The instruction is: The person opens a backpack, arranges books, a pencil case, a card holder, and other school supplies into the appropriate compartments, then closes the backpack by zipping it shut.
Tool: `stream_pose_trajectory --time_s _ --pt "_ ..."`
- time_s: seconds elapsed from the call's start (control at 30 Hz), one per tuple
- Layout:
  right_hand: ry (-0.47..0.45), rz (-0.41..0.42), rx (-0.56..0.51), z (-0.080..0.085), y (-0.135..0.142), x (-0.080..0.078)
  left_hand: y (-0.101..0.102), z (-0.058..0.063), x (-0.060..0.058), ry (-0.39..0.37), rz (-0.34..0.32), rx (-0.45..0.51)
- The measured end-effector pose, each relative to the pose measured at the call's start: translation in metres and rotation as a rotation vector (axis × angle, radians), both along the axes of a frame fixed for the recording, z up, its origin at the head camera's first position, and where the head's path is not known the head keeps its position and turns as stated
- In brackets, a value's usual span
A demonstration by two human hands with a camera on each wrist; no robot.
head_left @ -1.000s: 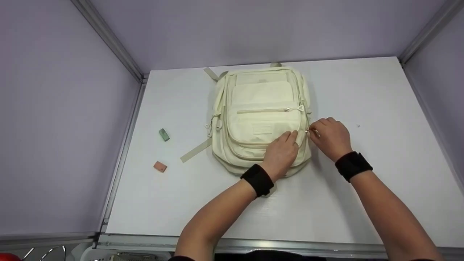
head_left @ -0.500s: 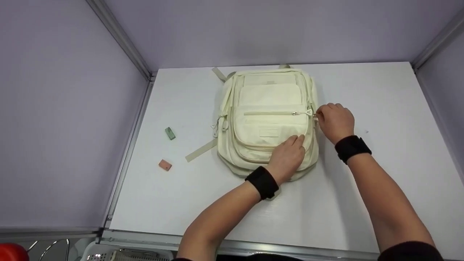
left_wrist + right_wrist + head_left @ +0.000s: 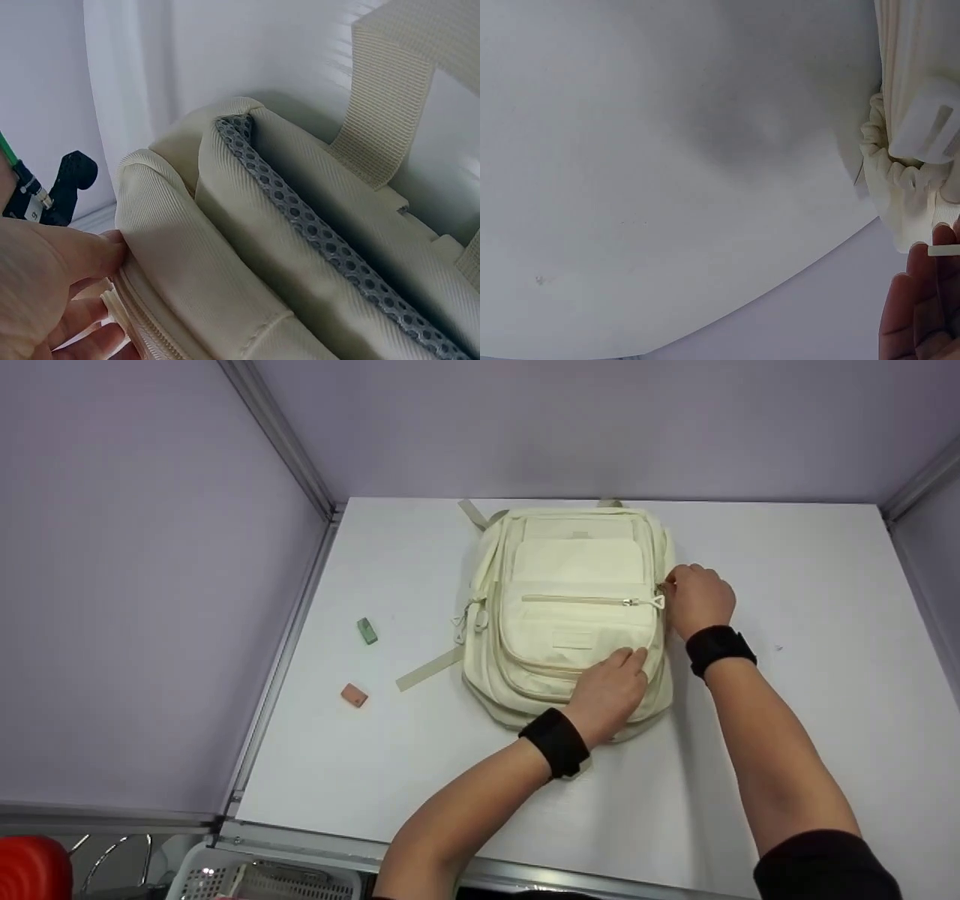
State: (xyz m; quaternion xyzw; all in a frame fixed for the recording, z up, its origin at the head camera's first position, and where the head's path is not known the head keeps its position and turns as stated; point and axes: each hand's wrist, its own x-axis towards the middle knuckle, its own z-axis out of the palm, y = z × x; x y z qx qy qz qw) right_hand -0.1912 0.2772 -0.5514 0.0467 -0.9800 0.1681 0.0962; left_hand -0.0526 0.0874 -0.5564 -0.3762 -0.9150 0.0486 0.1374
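Observation:
A cream backpack (image 3: pixel 577 561) lies front side up on the white table. My left hand (image 3: pixel 609 695) is at its lower right; in the left wrist view, the thumb and fingers pinch fabric beside a zipper (image 3: pixel 154 322). At the bag's right edge is my right hand (image 3: pixel 700 598), fingers bent at the side zipper. In the right wrist view, a thin pale zipper pull (image 3: pixel 945 250) sits between the fingers of that hand (image 3: pixel 922 300). Across the front pocket runs another zipper with a triangular pull (image 3: pixel 658 601).
Left of the bag lie a small green block (image 3: pixel 367 631) and an orange block (image 3: pixel 354 695). A loose strap (image 3: pixel 429 668) extends from the bag's left side. Below the table's front edge are a white basket (image 3: pixel 187 877) and a red object (image 3: pixel 34 870). Panels surround the table.
My right hand has moved up along the backpack's right side with the zipper pull. The left hand keeps its place on the lower right of the bag, while the head view has shifted.

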Motion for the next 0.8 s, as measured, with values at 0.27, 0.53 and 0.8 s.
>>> stream_pose_trajectory --time_s 0.27,0.53,0.8 --pt "0.03 -0.011 -0.056 -0.004 0.005 0.003 -0.001 -0.001 -0.001 0.013 -0.003 -0.015" --pt "-0.003 0.131 -0.221 -0.004 0.006 0.006 -0.006 0.013 -0.011 -0.031 -0.003 0.053" --pt "-0.064 0.144 -0.34 -0.005 0.006 0.011 -0.012 0.03 -0.05 -0.166 0.116 0.05"
